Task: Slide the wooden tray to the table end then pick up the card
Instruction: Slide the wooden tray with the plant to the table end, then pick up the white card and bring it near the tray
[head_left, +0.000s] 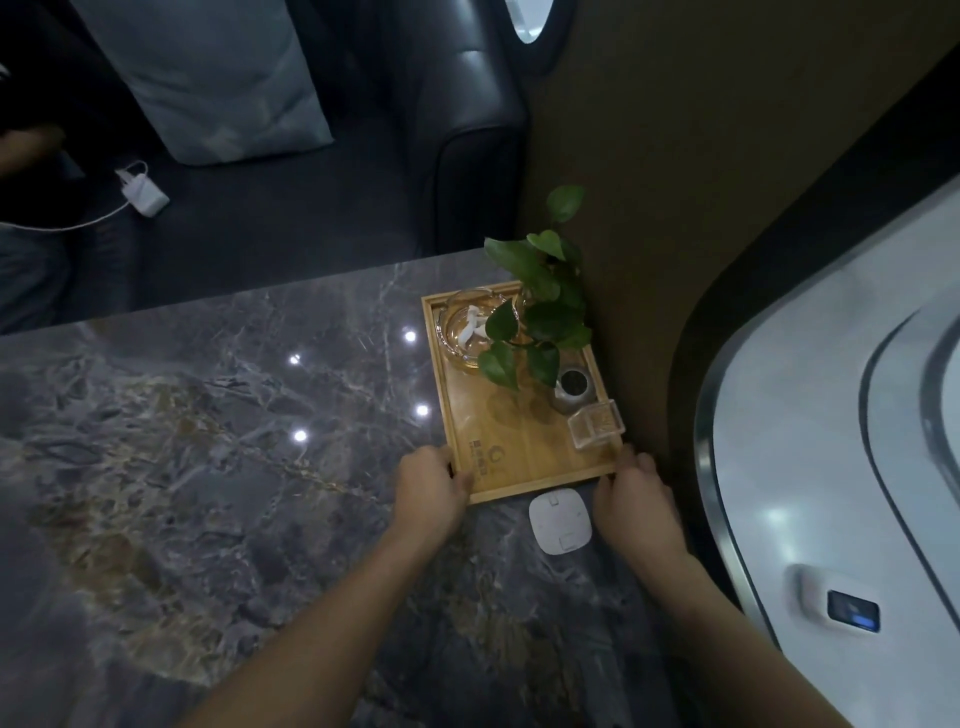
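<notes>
Both hands, left hand (434, 480) and right hand (636, 486), grip tray's (519, 447) near corners.

Grey marble desk (208, 441), glossy, four ceiling-light reflections on it. Clear glass ashtray (475, 332) with white bits inside. Green leafy plant (540, 306) overhanging the ashtray, its vase mostly hidden by leaves. Small round pot (571, 389) with dark contents, just beside a clear square holder (595, 423). White rounded-square device (560, 523) flat on the desk near its right edge. Dark leather sofa (457, 119) beyond the desk, pale cushion (208, 78) on it, white charger (143, 189) with cable on the seat.
</notes>
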